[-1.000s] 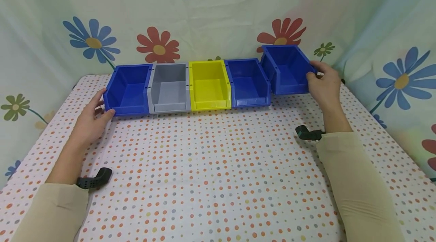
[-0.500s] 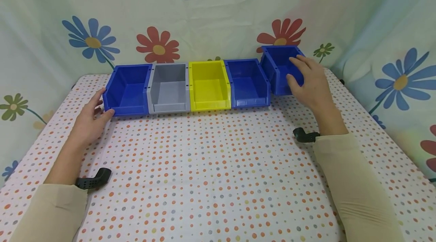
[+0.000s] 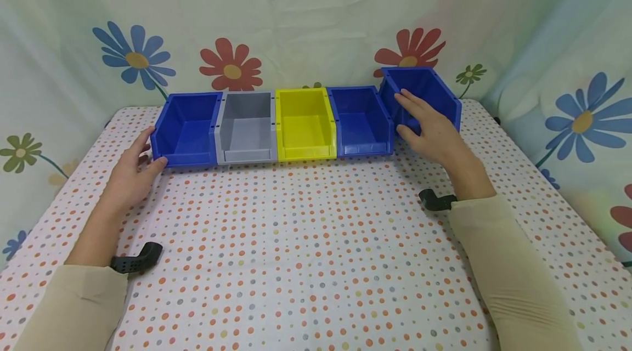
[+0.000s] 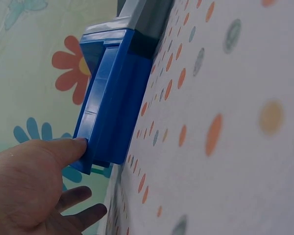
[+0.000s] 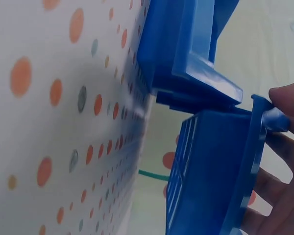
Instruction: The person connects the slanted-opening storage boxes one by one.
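Observation:
Five-sided detail aside, a row of open-front plastic storage bins stands along the back: a left blue bin (image 3: 192, 129), a grey bin (image 3: 247, 129), a yellow bin (image 3: 305, 126) and another blue bin (image 3: 360, 123). My left hand (image 3: 129, 178) holds the left blue bin at its front left corner, thumb (image 4: 71, 149) on the front lip. At the right end, the last blue bin (image 3: 446, 101) sits higher than its neighbour, its underside (image 5: 206, 171) off the table in the right wrist view. My right hand (image 3: 434, 134) reaches across it, fairly straight fingers and thumb at its left wall.
A white dotted cloth (image 3: 296, 252) covers the table in front of the bins. Close behind the row hangs a pale flowered curtain (image 3: 321, 22). Each wrist wears a black camera mount, the left mount (image 3: 138, 259) and the right mount (image 3: 436, 200).
My right hand has left the right wall of the last blue bin and crossed leftward to its left wall. That bin stays raised. My left hand keeps its place.

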`<state>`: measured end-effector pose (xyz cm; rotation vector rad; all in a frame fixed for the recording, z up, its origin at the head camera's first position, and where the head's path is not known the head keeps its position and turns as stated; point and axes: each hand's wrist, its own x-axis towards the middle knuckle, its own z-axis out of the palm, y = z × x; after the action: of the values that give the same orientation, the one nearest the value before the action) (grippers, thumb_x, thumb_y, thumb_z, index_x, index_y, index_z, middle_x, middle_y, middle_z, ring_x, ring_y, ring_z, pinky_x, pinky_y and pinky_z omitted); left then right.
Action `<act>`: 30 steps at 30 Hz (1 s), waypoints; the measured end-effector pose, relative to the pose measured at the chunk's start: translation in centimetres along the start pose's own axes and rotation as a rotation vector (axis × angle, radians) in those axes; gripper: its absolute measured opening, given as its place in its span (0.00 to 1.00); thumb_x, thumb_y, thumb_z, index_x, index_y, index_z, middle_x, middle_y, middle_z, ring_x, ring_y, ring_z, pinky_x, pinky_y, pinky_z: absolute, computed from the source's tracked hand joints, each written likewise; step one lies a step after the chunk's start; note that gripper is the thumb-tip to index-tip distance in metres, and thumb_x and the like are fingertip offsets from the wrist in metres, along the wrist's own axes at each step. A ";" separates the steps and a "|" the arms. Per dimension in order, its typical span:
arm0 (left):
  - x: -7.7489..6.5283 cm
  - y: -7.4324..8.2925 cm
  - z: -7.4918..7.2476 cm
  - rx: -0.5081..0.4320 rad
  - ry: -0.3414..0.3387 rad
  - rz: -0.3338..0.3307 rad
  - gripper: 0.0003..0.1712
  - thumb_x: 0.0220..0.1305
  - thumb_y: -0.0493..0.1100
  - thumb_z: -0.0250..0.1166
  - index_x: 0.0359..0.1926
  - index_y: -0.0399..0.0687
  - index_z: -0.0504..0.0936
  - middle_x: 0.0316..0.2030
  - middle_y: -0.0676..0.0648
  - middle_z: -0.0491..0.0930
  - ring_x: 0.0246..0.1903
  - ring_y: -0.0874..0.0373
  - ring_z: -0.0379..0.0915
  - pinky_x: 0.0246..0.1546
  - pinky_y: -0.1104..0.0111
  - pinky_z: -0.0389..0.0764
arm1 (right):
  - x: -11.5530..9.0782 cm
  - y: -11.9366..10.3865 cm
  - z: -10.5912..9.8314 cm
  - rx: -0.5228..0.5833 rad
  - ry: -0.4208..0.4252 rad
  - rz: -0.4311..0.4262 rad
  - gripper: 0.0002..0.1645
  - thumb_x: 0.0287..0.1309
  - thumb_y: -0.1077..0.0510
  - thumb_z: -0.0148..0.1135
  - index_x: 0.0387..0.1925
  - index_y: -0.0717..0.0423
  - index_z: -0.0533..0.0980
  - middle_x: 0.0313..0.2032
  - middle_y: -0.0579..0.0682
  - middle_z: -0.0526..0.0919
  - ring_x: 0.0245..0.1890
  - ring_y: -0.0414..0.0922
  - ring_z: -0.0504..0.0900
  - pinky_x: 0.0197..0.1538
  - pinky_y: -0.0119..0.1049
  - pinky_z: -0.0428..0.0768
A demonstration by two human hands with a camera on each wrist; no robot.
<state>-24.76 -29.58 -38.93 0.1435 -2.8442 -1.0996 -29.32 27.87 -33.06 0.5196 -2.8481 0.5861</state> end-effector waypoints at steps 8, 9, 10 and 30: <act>0.1 0.4 0.3 -0.019 -0.007 -0.014 0.42 0.81 0.56 0.48 0.83 0.73 0.34 0.81 0.29 0.45 0.75 0.23 0.50 0.69 0.28 0.58 | -0.1 0.1 0.4 0.022 0.027 -0.014 0.41 0.73 0.60 0.54 0.82 0.47 0.54 0.83 0.48 0.49 0.80 0.64 0.56 0.72 0.69 0.65; 0.1 0.4 0.3 -0.020 -0.009 -0.013 0.42 0.81 0.56 0.48 0.83 0.73 0.34 0.81 0.29 0.45 0.75 0.23 0.50 0.69 0.28 0.58 | -0.1 0.1 0.5 0.023 0.033 -0.015 0.41 0.73 0.61 0.55 0.82 0.47 0.55 0.83 0.48 0.49 0.79 0.64 0.57 0.72 0.70 0.66; 0.1 0.4 0.3 -0.020 -0.011 -0.012 0.42 0.81 0.56 0.48 0.83 0.73 0.34 0.80 0.29 0.45 0.75 0.23 0.50 0.69 0.28 0.58 | -0.1 0.2 0.6 0.023 0.041 -0.017 0.41 0.72 0.61 0.55 0.82 0.48 0.55 0.83 0.49 0.50 0.79 0.64 0.57 0.71 0.70 0.66; 0.0 0.3 0.0 -0.025 -0.017 -0.005 0.42 0.82 0.55 0.48 0.84 0.71 0.34 0.80 0.29 0.45 0.75 0.22 0.50 0.69 0.27 0.58 | 0.5 0.1 1.4 0.048 0.038 -0.017 0.41 0.73 0.62 0.53 0.82 0.47 0.55 0.83 0.49 0.49 0.81 0.62 0.54 0.74 0.71 0.60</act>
<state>-24.80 -29.40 -38.74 0.1400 -2.8451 -1.1424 -29.96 27.19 -34.23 0.5337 -2.7970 0.6562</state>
